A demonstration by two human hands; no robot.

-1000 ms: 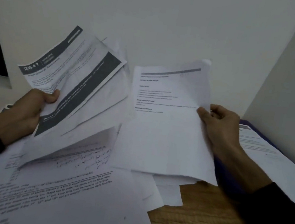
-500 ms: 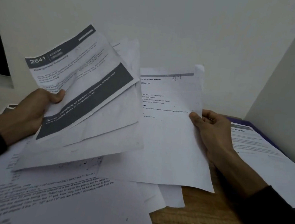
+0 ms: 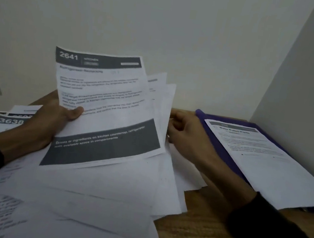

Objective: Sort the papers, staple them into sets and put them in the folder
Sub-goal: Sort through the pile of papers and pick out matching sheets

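So since half a second back, the sheet the right hand (image 3: 187, 136) was holding up has gone in behind the fanned stack, and the whole bundle has swung upright and toward the middle. In the head view, the left hand (image 3: 54, 121) grips the stack of papers (image 3: 104, 112) at about 9 o'clock of the bundle, thumb pressed on the "2641" front page, fingers curled behind. The right hand sits at 3 o'clock of the stack, fingers loosely curled at the sheets' edge; can't tell if it's actually pinching one. More loose sheets (image 3: 84, 198) are spread over the tabletop (image 3: 198, 231) at 6 o'clock, and a "3638" page (image 3: 9, 123) lies out at 9. The purple folder (image 3: 218, 143) lies open at 3 o'clock with a "Water Potted Plants" sheet (image 3: 265, 160) on it. Looks like still the sorting step, I'd say; next is probably squaring up the set, and no stapler shows anywhere.
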